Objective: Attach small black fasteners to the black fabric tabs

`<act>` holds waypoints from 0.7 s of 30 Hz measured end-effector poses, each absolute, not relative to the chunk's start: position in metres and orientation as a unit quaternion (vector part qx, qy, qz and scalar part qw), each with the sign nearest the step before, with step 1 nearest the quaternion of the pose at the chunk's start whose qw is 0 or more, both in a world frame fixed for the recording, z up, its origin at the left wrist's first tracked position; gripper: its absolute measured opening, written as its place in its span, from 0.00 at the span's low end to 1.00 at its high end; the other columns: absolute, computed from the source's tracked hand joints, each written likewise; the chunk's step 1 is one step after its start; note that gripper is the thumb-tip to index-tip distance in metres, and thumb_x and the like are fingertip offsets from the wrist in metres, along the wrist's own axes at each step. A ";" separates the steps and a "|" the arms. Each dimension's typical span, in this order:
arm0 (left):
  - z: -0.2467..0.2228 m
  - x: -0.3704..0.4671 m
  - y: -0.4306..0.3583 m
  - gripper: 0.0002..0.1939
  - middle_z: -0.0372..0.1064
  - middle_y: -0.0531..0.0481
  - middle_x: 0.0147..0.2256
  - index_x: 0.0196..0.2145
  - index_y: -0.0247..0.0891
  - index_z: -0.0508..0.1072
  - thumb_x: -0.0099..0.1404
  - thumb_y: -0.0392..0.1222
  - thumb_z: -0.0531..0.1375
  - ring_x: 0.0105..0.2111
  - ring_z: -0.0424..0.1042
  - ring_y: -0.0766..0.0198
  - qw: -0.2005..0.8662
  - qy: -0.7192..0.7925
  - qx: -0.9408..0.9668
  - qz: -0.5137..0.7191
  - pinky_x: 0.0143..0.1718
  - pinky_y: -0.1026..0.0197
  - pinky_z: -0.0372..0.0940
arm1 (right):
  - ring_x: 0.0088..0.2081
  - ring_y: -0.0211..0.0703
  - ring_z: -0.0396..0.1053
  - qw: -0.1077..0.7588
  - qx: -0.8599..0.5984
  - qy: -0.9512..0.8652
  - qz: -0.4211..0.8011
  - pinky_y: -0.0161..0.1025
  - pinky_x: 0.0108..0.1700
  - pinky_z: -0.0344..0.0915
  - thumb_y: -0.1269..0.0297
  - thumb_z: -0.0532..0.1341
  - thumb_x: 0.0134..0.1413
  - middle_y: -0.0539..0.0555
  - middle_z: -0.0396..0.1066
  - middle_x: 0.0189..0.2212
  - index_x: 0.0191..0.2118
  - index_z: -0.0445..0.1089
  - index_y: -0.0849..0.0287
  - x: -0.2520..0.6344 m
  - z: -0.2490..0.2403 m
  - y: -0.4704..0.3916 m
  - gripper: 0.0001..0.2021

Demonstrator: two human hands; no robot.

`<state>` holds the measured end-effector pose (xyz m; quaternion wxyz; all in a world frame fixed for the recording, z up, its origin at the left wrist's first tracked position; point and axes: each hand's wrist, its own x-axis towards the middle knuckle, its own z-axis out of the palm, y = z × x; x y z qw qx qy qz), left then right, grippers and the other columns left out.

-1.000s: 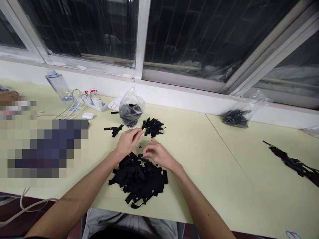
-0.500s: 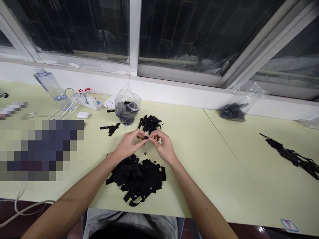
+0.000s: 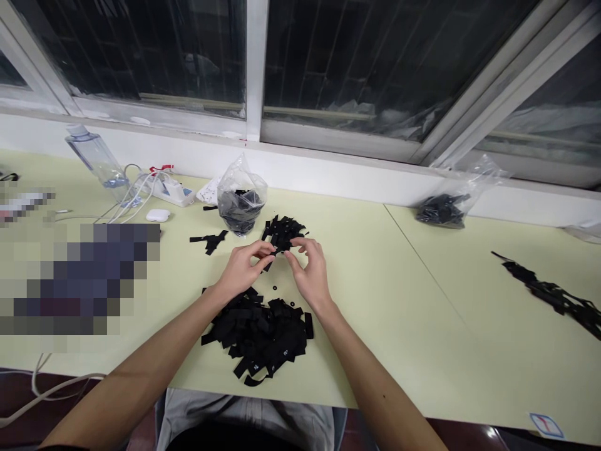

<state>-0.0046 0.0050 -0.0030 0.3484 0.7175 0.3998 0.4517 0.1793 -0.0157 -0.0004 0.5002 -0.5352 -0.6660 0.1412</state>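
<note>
My left hand (image 3: 245, 266) pinches a small black fabric strip (image 3: 268, 265) between thumb and fingers. Just to its right, my right hand (image 3: 310, 269) has its thumb and fingers apart, with nothing visible between them. Beyond both hands lies a small pile of black strips (image 3: 283, 230). Nearer the table's front edge spreads a larger pile of black strips (image 3: 263, 332), a few with white marks. Two small black rings lie between the piles, one ring (image 3: 275, 288) below my left hand's fingertips and another ring (image 3: 292, 304) by the large pile.
A clear bag of black pieces (image 3: 241, 203) stands behind the small pile, loose strips (image 3: 210, 240) beside it. Further left are a bottle (image 3: 101, 156), a power strip (image 3: 173, 191) and a white case (image 3: 158, 215). Another bag (image 3: 441, 210) and black straps (image 3: 549, 291) lie right.
My right hand has let go of the black piece and moved slightly right, its fingers parting. The strip now hangs from my left hand's fingers.
</note>
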 end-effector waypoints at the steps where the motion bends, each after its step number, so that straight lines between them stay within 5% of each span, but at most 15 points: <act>1: -0.003 -0.004 0.005 0.08 0.77 0.48 0.38 0.42 0.42 0.76 0.66 0.44 0.61 0.38 0.77 0.59 0.354 0.402 0.711 0.454 0.42 0.58 0.71 | 0.43 0.50 0.64 0.509 -0.546 -0.653 0.131 0.49 0.49 0.62 0.57 0.60 0.60 0.57 0.70 0.43 0.48 0.68 0.54 0.178 -0.001 -0.017 0.13; 7: -0.004 -0.004 0.004 0.11 0.77 0.48 0.39 0.45 0.42 0.77 0.66 0.42 0.60 0.35 0.78 0.60 0.373 0.409 0.696 0.458 0.41 0.59 0.71 | 0.34 0.46 0.65 0.481 -0.542 -0.646 0.241 0.43 0.41 0.62 0.51 0.59 0.61 0.54 0.74 0.32 0.33 0.73 0.55 0.169 -0.003 -0.019 0.14; 21: -0.003 0.000 0.001 0.16 0.74 0.46 0.43 0.51 0.44 0.75 0.66 0.39 0.60 0.32 0.76 0.64 0.374 0.355 0.740 0.433 0.38 0.61 0.72 | 0.36 0.43 0.69 0.536 -0.469 -0.524 0.466 0.40 0.42 0.65 0.52 0.64 0.55 0.53 0.76 0.35 0.41 0.78 0.55 0.170 -0.011 -0.011 0.14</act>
